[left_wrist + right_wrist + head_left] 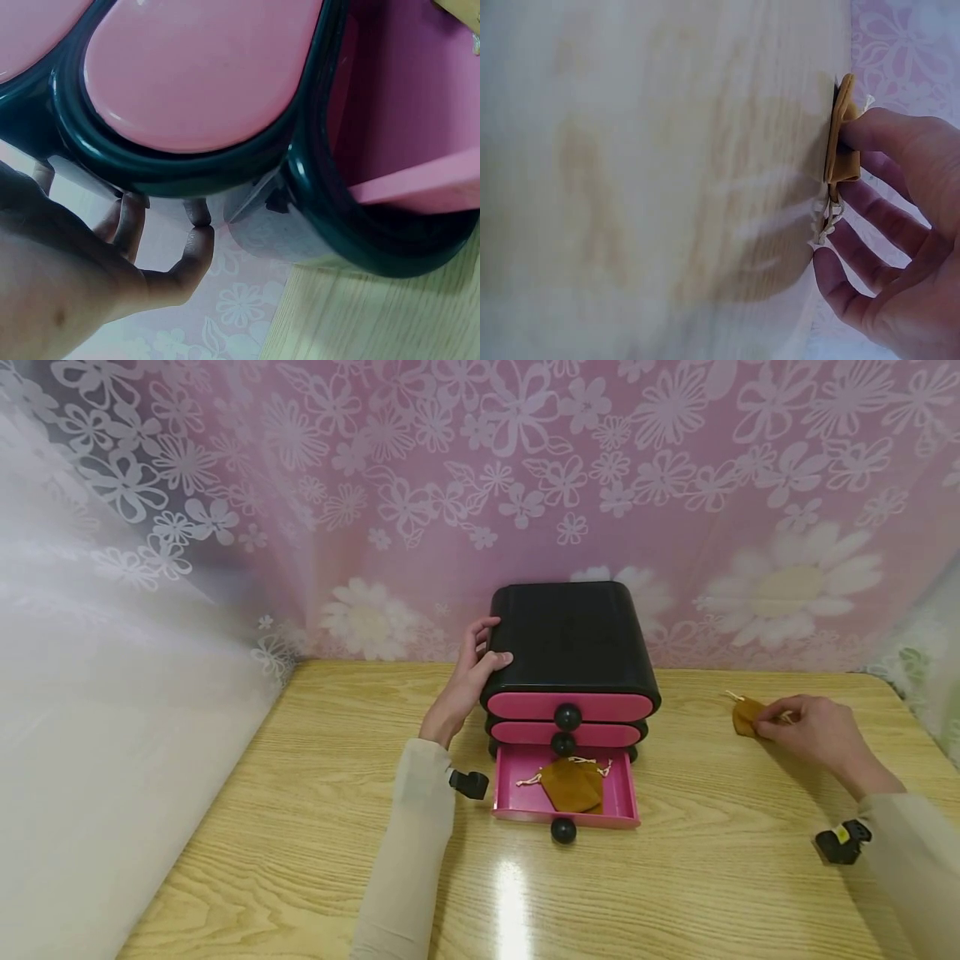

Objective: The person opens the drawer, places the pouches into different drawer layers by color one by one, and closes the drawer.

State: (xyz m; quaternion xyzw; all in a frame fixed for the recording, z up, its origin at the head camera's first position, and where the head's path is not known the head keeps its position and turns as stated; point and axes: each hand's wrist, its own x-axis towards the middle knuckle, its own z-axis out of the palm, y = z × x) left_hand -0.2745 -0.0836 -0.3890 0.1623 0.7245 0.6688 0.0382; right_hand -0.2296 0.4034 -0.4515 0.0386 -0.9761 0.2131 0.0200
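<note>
A small black drawer unit (570, 639) with pink drawer fronts stands on the table. My left hand (467, 689) presses its left side, with fingertips and thumb touching the black casing; the left wrist view shows this hand (97, 262) beside the pink fronts. The bottom drawer (512, 797) is pulled out, and brown drawstring pouches (572, 787) with cream cords lie in it, overlapping. Out to the right, my right hand (817, 735) pinches another brown drawstring pouch (745, 717) between thumb and fingers, close to the tabletop. That pouch (842, 142) and its cords show edge-on in the right wrist view.
The wooden table (300, 818) ends at a pink flowered curtain (420, 527) behind the drawer unit. Black round knobs (563, 831) stick out from the drawers. Small black cameras (469, 785) are strapped to both wrists.
</note>
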